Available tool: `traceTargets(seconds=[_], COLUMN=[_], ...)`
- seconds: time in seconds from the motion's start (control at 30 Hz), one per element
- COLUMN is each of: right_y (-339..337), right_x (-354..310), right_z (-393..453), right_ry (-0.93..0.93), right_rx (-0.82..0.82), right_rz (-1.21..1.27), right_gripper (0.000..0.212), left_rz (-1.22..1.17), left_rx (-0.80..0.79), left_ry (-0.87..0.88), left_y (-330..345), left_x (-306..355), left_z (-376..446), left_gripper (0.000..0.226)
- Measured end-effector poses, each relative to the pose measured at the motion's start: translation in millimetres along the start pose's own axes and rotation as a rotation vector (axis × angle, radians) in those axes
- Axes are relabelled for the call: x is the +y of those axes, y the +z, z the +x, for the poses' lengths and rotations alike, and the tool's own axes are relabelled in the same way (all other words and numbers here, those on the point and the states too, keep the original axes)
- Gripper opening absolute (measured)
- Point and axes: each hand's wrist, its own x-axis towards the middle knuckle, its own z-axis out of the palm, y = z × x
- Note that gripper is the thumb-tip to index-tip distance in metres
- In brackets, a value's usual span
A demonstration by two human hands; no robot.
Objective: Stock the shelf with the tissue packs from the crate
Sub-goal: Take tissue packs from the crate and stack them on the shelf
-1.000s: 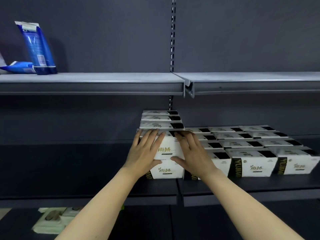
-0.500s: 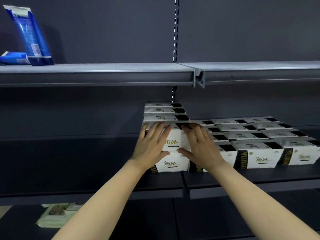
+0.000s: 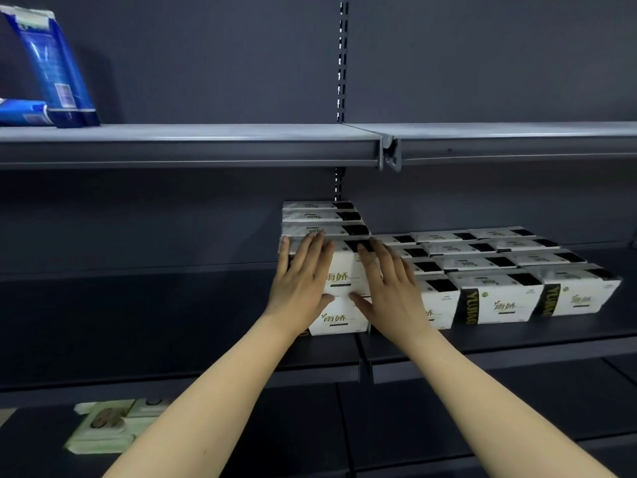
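Two flat hands, left hand (image 3: 299, 284) and right hand (image 3: 393, 291), press straight fingers (image 3: 312, 251) against glossy boxy tissue pack (image 3: 344, 270).

Left of the left hand (image 3: 300, 288), the dark shelf (image 3: 138, 315) lies bare, wide open to reach. Right of the right hand (image 3: 391, 291), rows of tissue packs (image 3: 496, 298) block the way, and the upper shelf (image 3: 193, 146) overhangs both hands.
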Motion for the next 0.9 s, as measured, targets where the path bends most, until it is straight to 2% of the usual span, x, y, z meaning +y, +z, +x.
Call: traceTargets(seconds=[0.17,0.43,0.7,0.9], right_y=[-10.0,-26.8,-39.6,-41.6], right_x=[-6.0,-3.3,-10.2,-15.0], right_z=[-6.0,-36.2,-64.0,-100.8], right_ry=[0.078,0.131,0.148,0.143], right_rx=[-0.015,-0.085,-0.154,-0.197], right_rz=[-0.054,-0.115,-0.129,-0.08], right_gripper=[0.093,0.088,0.08,0.078], left_rz=[-0.021,-0.028,0.002,-0.201], left_rx=[-0.082,-0.103,-0.035,0.063], left_ry=[-0.018,-0.066,-0.011,0.067], left_y=[-9.2,-13.7,-17.8,6.3], left_x=[-1.2,4.1,27.5,74.4], left_z=[-0.6,1.6,-22.3,-78.9], left_gripper=[0.09,0.09,0.095,0.092])
